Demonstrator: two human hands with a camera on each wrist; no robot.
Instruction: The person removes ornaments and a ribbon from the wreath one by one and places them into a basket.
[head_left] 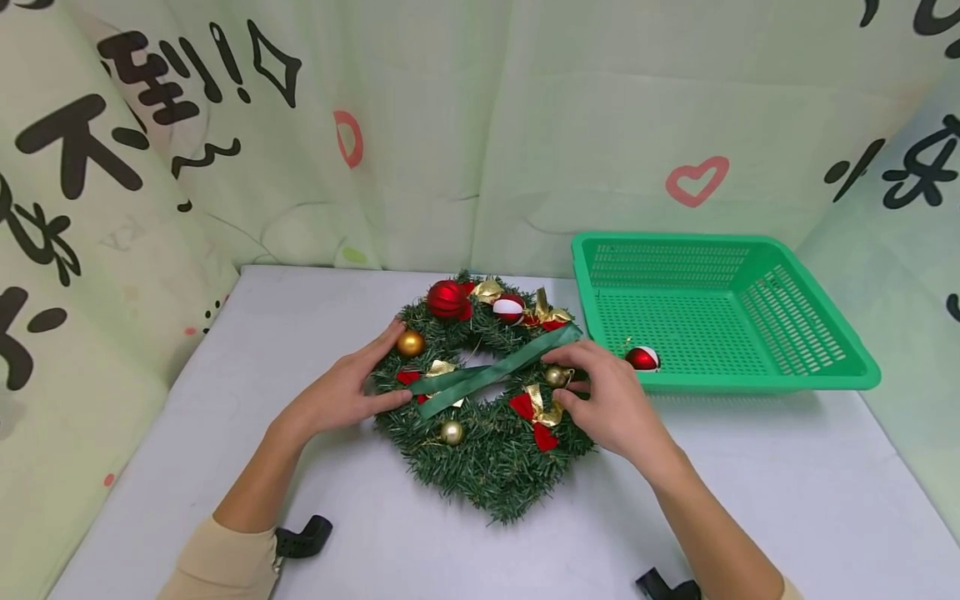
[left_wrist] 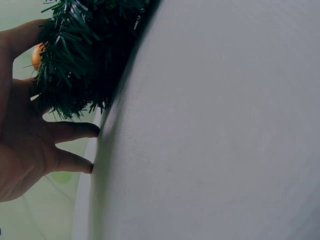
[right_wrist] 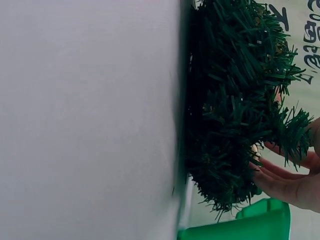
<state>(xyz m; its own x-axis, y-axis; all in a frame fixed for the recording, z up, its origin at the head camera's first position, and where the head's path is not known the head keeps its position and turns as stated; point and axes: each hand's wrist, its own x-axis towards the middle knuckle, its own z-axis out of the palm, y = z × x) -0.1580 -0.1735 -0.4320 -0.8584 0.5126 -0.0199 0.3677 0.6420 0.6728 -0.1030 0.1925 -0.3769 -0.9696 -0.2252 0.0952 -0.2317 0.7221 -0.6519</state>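
A green Christmas wreath [head_left: 487,467] lies on the table in the head view, dressed with red, gold and striped balls and red-gold bows. A dark green ribbon [head_left: 502,367] runs across its middle. At the wreath's left side rests my left hand [head_left: 341,392], its fingers spread and fairly straight; the thumb touches the wreath near the ribbon's end. The left wrist view shows two fingertips of that hand at the table surface. My right hand [head_left: 611,404] pinches a small gold ball [head_left: 557,376] at the wreath's right side. Wreath branches partly hide its fingertips in the right wrist view.
A green plastic basket [head_left: 720,333] stands at the back right, close to the wreath. Inside it, near the left front corner, lies a red and white ball [head_left: 642,358]. A printed curtain [head_left: 510,133] hangs behind the white table [head_left: 420,542].
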